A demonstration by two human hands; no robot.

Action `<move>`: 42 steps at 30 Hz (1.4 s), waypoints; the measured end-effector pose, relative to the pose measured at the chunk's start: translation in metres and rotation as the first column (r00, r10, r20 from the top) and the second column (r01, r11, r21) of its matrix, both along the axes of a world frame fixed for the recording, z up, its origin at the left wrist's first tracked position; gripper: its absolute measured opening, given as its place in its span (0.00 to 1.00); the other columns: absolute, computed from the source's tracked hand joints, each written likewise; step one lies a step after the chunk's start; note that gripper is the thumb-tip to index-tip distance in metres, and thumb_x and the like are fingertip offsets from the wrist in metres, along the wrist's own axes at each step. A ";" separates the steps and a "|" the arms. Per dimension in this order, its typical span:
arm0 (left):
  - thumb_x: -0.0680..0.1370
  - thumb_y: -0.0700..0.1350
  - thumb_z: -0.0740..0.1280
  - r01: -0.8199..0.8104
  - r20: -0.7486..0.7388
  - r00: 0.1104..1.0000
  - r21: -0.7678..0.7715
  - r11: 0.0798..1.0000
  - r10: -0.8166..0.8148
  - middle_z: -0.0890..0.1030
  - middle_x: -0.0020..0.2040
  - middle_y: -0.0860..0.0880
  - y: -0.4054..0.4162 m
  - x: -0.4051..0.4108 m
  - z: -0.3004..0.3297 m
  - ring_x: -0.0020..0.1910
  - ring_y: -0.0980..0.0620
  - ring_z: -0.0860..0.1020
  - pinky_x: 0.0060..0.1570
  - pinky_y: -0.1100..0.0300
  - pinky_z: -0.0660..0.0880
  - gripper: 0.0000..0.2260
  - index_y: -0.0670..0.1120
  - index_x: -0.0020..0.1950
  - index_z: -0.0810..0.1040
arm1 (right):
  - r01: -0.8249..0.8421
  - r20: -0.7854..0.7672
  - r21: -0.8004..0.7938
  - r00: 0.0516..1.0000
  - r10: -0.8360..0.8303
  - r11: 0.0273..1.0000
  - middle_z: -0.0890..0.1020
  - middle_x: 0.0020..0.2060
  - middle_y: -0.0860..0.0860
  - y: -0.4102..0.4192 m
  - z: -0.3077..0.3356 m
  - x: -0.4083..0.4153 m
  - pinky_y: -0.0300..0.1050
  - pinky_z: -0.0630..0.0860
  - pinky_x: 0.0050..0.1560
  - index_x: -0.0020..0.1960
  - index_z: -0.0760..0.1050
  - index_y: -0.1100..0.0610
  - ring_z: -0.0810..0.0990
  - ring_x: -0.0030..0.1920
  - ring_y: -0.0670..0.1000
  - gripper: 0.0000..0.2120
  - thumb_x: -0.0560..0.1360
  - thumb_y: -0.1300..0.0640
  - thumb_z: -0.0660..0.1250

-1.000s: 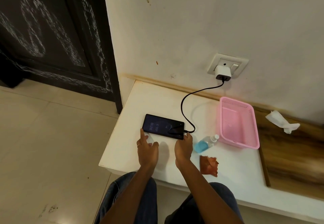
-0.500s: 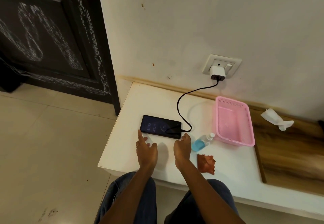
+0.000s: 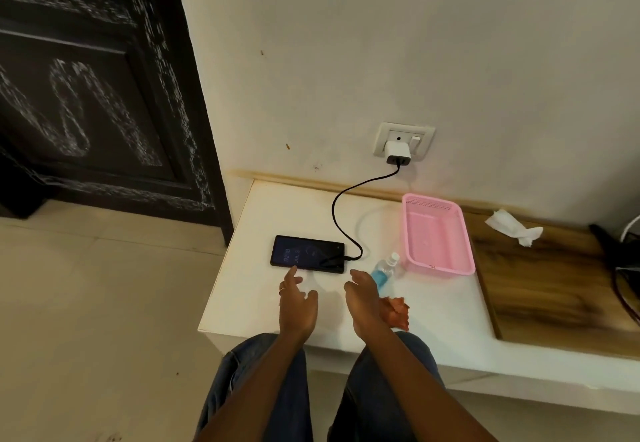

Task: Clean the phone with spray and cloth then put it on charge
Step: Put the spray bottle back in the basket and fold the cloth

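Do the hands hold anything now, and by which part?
Nothing is held. The left hand and right hand are open, just short of the phone.

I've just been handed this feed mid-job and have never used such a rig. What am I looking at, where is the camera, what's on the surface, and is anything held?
There is no machine here: a person works with bare hands, and the one camera sits on their head, looking forward and down. The left hand and right hand hover over a white ledge, fingers relaxed, holding nothing. Just beyond them lies the phone, screen lit, with a black cable running up to a white charger in the wall socket. To the right lie a small spray bottle of blue liquid, a reddish cloth and an empty pink basket. A crumpled tissue sits on the wooden part.
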State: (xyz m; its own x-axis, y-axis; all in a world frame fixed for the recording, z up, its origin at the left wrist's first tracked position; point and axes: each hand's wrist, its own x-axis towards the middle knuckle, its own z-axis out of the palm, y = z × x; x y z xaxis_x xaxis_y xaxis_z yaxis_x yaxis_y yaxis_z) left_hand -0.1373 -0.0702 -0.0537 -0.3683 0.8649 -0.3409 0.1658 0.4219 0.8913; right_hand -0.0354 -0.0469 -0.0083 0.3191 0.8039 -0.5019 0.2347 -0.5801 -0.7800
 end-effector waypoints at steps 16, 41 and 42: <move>0.80 0.40 0.60 0.194 -0.069 0.979 0.075 0.978 -0.189 0.76 0.64 0.48 -0.064 -0.003 0.056 0.60 0.49 0.75 0.55 0.62 0.69 0.14 0.48 0.65 0.72 | -0.107 -0.224 0.067 0.967 0.120 0.992 0.74 0.61 0.62 -0.071 0.049 0.028 0.52 0.70 0.65 0.66 0.67 0.67 0.74 0.62 0.62 0.18 0.82 0.57 0.53; 0.81 0.43 0.59 0.480 0.059 0.877 -0.089 0.873 -0.476 0.63 0.75 0.46 -0.007 0.062 0.060 0.72 0.47 0.65 0.68 0.55 0.63 0.22 0.48 0.75 0.59 | -0.195 0.199 0.156 0.966 0.163 0.968 0.72 0.64 0.58 0.003 0.024 0.095 0.45 0.70 0.62 0.65 0.66 0.60 0.73 0.61 0.56 0.23 0.73 0.60 0.70; 0.81 0.42 0.58 0.489 0.075 0.872 -0.097 0.867 -0.483 0.61 0.76 0.46 -0.002 0.064 0.057 0.72 0.46 0.64 0.69 0.54 0.62 0.23 0.48 0.76 0.57 | -0.220 0.199 0.139 0.961 0.190 0.966 0.71 0.65 0.57 0.006 0.020 0.095 0.45 0.69 0.63 0.66 0.64 0.59 0.72 0.63 0.56 0.25 0.73 0.59 0.70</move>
